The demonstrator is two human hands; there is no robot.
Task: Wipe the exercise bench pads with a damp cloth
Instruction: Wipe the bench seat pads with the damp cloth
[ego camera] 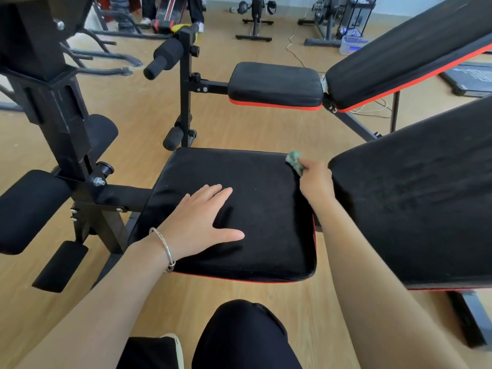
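Observation:
A black seat pad (266, 198) with a red lower edge fills the middle of the view. My left hand (202, 222) lies flat on its near left part, fingers spread. My right hand (315, 179) grips a bunched green cloth (295, 160) at the pad's far right corner. To the right rises the tilted black back pad (415, 198) of the same bench, showing faint streaks.
A second bench stands behind, with a small black seat pad (275, 83) and an inclined back pad (404, 51). Black foam rollers (29, 209) and a steel frame post (61, 107) crowd the left. My knee (239, 334) is below. Wooden floor lies all around.

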